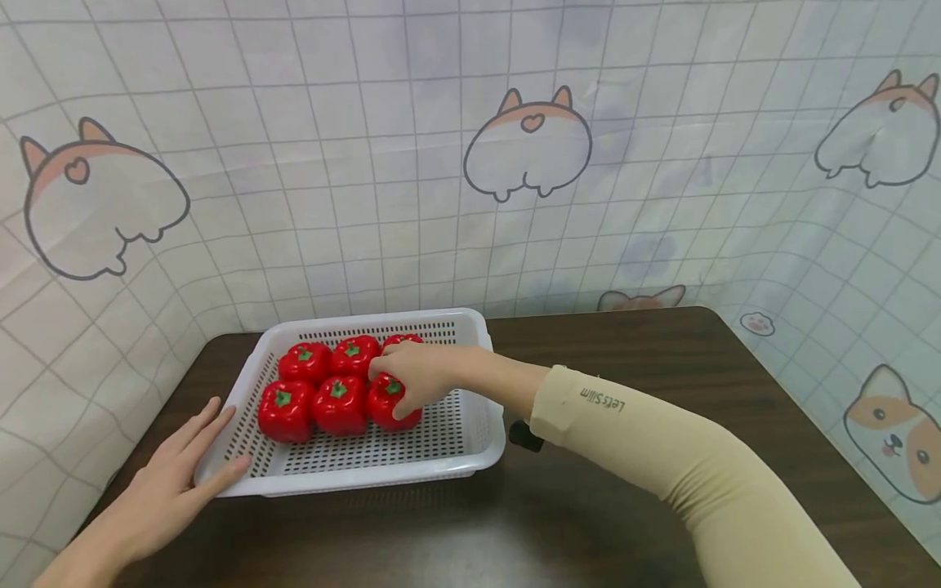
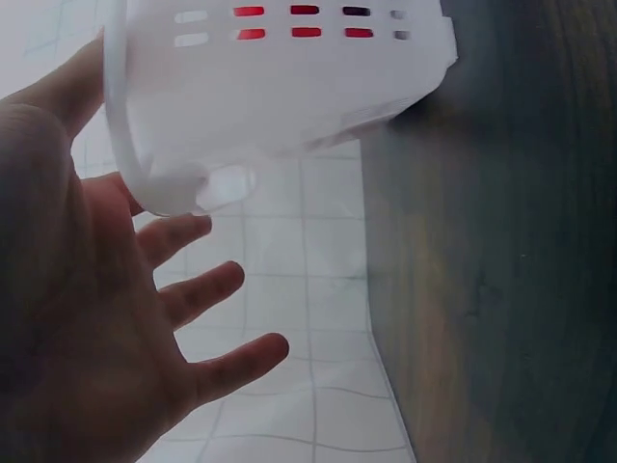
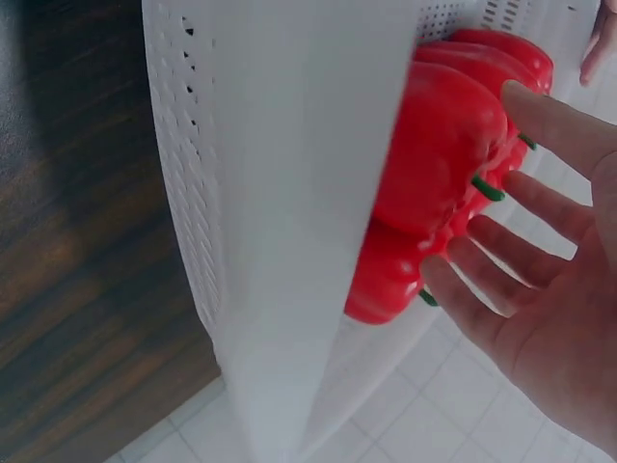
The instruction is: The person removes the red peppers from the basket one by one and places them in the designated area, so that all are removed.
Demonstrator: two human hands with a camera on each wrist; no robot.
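A white perforated plastic basket holds several red bell peppers with green stems, lying in two rows. At its left end my left hand touches the rim, the thumb over the edge and the other fingers spread outside; the left wrist view shows these fingers below the rim. My right hand is over the peppers at the right end of the rows. In the right wrist view its fingers are spread and lightly bent around the stems, gripping no pepper. It partly hides the right-hand peppers in the head view.
The basket stands on a dark brown wooden table. A small black object lies by the basket's right side, partly under the right forearm. Behind and beside the table hangs a white grid-patterned cloth with corgi drawings.
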